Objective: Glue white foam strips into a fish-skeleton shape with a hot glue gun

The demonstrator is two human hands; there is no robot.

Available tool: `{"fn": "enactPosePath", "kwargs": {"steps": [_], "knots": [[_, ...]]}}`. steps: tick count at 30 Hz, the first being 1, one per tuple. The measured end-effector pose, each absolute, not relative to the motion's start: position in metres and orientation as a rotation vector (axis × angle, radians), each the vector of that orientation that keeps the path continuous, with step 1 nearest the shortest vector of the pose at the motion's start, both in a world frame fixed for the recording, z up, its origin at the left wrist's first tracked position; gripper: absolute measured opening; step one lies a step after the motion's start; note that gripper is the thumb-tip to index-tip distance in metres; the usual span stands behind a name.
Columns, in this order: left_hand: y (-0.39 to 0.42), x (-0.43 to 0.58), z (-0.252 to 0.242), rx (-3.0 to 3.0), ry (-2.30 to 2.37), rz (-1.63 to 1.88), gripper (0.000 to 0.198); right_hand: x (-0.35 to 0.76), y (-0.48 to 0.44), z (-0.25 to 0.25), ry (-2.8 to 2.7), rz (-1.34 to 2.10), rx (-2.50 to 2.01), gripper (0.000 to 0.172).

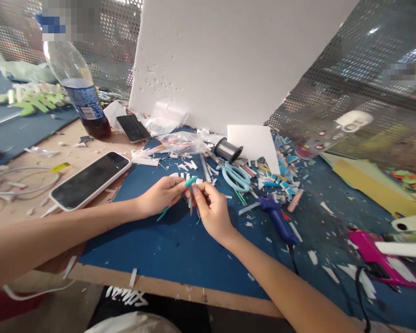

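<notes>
Close together over the blue mat (180,259), both hands pinch a small teal piece. My left hand (162,196) has thumb and fingertips closed on the teal piece (190,181). Touching its lower right side, my right hand (212,208) is closed too, with thin strips hanging below its fingertips; what exactly lies between those fingers is too small to tell. Light blue scissors (236,177) and a spool of dark wire (229,150) lie just beyond the right hand. The blue glue gun (279,219) rests to its right.
A white phone (92,180) lies left of the hands, with a bottle of dark drink (86,104) behind it. A large white foam board (208,60) stands at the back. Foam scraps litter the mat; a pink tool (384,259) lies far right.
</notes>
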State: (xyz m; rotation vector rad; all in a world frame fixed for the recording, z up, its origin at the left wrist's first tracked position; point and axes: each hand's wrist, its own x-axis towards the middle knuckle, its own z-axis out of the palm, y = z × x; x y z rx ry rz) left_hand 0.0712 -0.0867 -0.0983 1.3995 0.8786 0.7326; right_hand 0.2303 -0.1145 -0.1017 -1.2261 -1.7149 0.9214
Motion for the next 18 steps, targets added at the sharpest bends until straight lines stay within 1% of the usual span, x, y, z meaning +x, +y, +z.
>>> {"fn": "enactPosePath", "kwargs": {"steps": [9,14,18], "knots": [[-0.088,0.068,-0.1,1.473,0.921,0.746,0.04,0.231,-0.116,-0.1,-1.674,1.072,-1.118,0.028],[-0.087,0.066,-0.1,1.501,0.921,0.803,0.041,0.231,-0.111,-0.104,-1.485,1.247,-1.041,0.029],[-0.087,0.067,-0.099,1.484,0.921,0.802,0.038,0.231,-0.106,-0.107,-1.331,1.341,-0.967,0.028]]}}
